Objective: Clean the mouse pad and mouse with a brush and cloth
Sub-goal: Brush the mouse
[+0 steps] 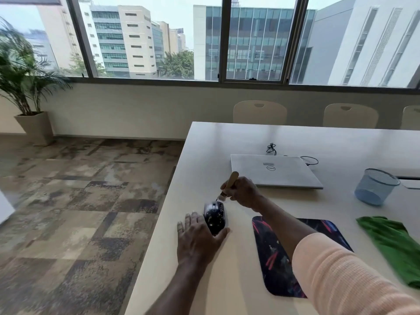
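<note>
A dark glossy mouse (214, 216) lies on the white table (227, 280) near its left edge. My left hand (198, 237) holds it from the left and rear, thumb along its near right side. My right hand (243, 191) grips a small brush with a wooden handle (232, 181); its bristle end points down at the far end of the mouse. A dark patterned mouse pad (272, 264) lies to the right, partly hidden by my right forearm. A green cloth (393, 244) lies crumpled at the right edge.
A shut silver laptop (275, 170) with a black cable (271, 148) behind it lies beyond my hands. A blue mesh cup (376, 186) stands at the right. Cream chairs (259, 111) line the table's far side. Patterned carpet (79, 201) and a potted plant (27, 87) are left.
</note>
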